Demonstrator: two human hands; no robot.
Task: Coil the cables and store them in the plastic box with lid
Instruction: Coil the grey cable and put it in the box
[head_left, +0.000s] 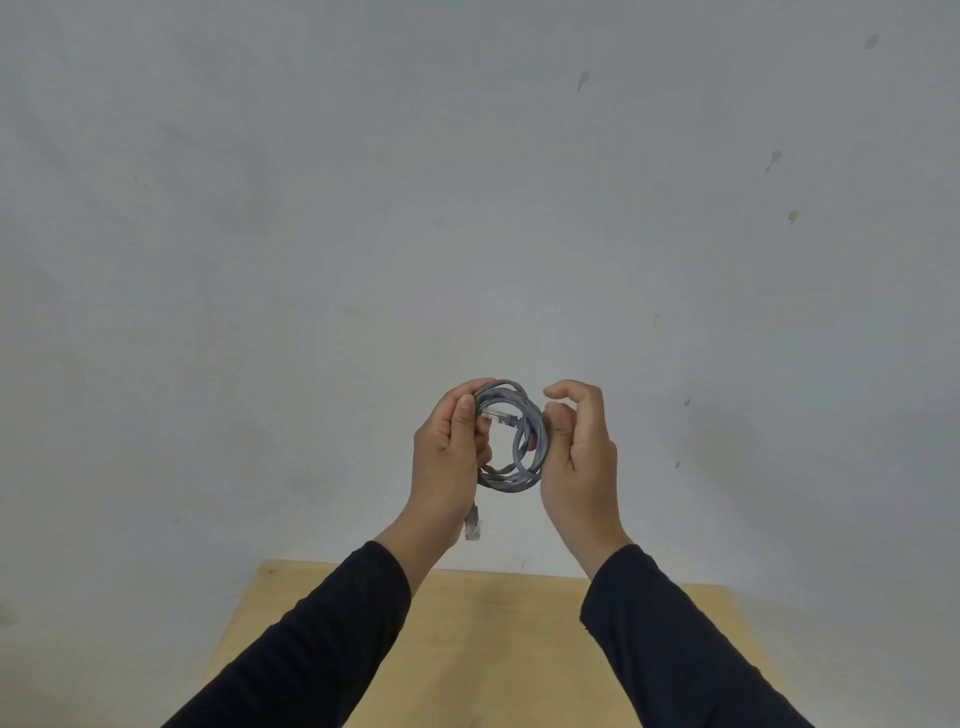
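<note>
A grey network cable (522, 470) is wound into a small coil and held up in the air in front of a pale wall. My left hand (449, 457) grips the coil's left side, thumb over the strands. One clear plug lies across the coil's middle; the other plug (472, 526) hangs below my left wrist. My right hand (579, 457) holds the coil's right side with curled fingers. The plastic box and its lid are out of sight.
A light wooden table (498, 639) lies below my forearms, its far edge against the stained grey-white wall (467, 208). Black sleeves cover both arms.
</note>
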